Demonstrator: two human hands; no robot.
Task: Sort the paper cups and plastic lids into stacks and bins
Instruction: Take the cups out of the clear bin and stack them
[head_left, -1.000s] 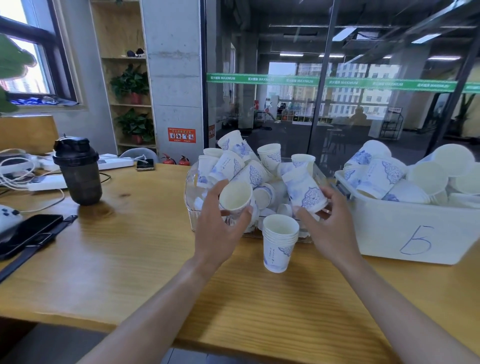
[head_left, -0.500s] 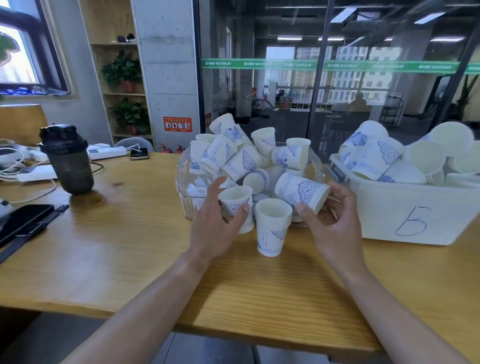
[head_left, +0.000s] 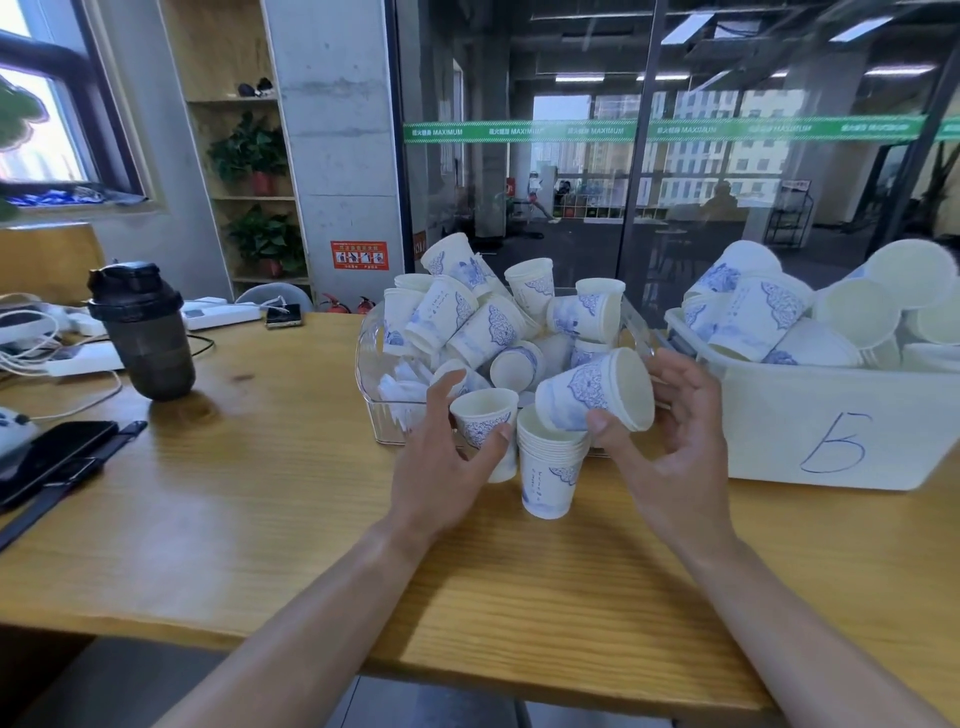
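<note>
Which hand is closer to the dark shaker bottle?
Left. The left hand is nearer the shaker bottle; the right hand is farther right, beyond the cup stack.

Bare forearms, no sleeves; hands (head_left: 670, 441) ungloved, ringless.

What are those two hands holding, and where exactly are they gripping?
Each holds one paper cup. The left hand grips an upright cup around its side wall. The right hand holds a tilted cup near its base, above the stack.
</note>
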